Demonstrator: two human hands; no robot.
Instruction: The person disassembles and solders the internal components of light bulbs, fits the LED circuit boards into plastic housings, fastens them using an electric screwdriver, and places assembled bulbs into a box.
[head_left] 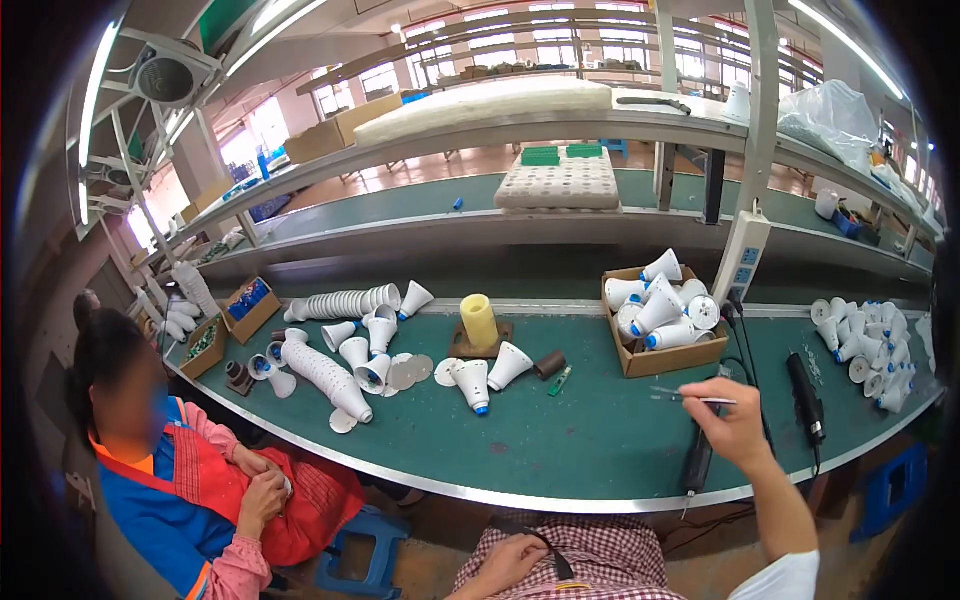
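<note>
My right hand is raised over the front right of the green bench, fingers pinched on a thin pair of tweezers that points left. Below it a black electric screwdriver lies near the bench edge. My left hand rests flat on the checked apron in my lap, holding nothing. Left of the tweezers are a small green circuit board, a brown cylinder and two white lamp cones. Behind them a yellow cylinder stands on a brown base.
A cardboard box holds several white cones. Another black screwdriver and a cone pile are at right. Stacked white cups lie at left. A power strip hangs on the post. A co-worker sits at left.
</note>
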